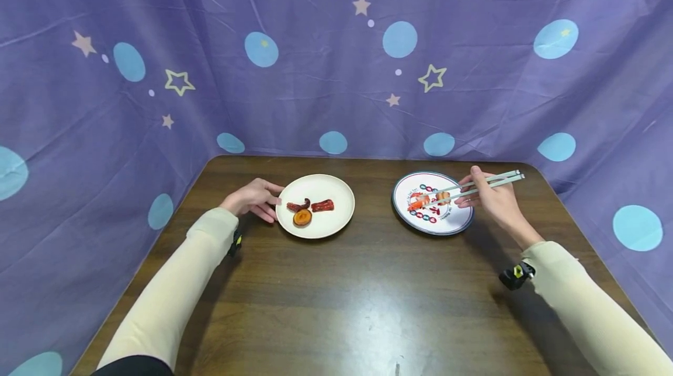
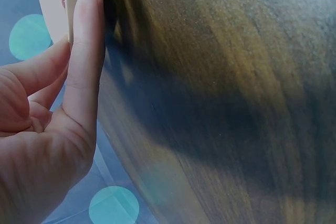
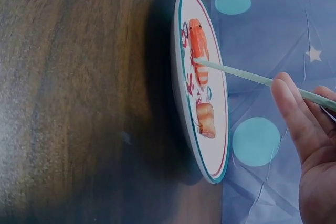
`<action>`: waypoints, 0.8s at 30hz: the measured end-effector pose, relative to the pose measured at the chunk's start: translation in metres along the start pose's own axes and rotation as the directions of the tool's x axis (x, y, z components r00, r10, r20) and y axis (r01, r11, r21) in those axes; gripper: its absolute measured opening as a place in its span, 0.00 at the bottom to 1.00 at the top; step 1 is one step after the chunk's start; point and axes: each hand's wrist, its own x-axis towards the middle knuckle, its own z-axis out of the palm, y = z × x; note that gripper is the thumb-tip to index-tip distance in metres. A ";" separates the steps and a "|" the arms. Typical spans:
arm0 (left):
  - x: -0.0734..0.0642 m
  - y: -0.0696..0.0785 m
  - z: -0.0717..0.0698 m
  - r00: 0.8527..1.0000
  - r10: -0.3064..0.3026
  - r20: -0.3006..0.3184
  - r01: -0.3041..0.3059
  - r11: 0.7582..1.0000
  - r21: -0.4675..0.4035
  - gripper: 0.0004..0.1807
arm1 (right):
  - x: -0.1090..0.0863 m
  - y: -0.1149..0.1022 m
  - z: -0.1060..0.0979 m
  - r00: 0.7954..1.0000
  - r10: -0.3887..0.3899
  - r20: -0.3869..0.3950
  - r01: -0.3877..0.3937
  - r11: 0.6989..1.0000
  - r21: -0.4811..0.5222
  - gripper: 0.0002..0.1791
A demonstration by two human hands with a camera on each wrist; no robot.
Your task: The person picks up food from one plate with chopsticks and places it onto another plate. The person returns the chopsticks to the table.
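Note:
In the head view my left hand (image 1: 255,198) rests against the left rim of a cream plate (image 1: 339,218). Its fingers are fairly straight where they touch the rim, as the left wrist view also shows. On that plate lie an orange-brown round slice (image 1: 302,218), a dark red strip (image 1: 323,206) and a curled dark piece (image 1: 298,205). My right hand (image 1: 491,192) holds a pair of pale green chopsticks (image 1: 496,180) over a patterned plate (image 1: 457,224). Their tips reach an orange shrimp (image 3: 198,40); whether they grip it is unclear. Beside it sits a brownish-orange piece of food (image 3: 206,119).
Both plates stand toward the back of a brown wooden table (image 1: 315,306), with a gap between them. Behind and beside the table hangs a purple curtain (image 1: 315,101) with stars and blue dots.

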 end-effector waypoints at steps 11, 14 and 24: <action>0.000 -0.002 0.000 1.000 0.001 0.008 -0.001 1.000 0.001 0.34 | 0.007 -0.005 0.003 0.998 -0.002 0.066 0.002 1.000 0.007 0.35; 0.000 -0.001 0.000 1.000 -0.001 0.007 0.001 1.000 -0.005 0.34 | 0.010 -0.006 0.004 0.996 -0.006 0.084 0.005 1.000 0.012 0.34; 0.000 0.002 0.000 1.000 -0.006 -0.005 0.006 1.000 0.003 0.34 | 0.020 -0.011 0.010 0.994 -0.006 0.106 0.007 1.000 -0.008 0.33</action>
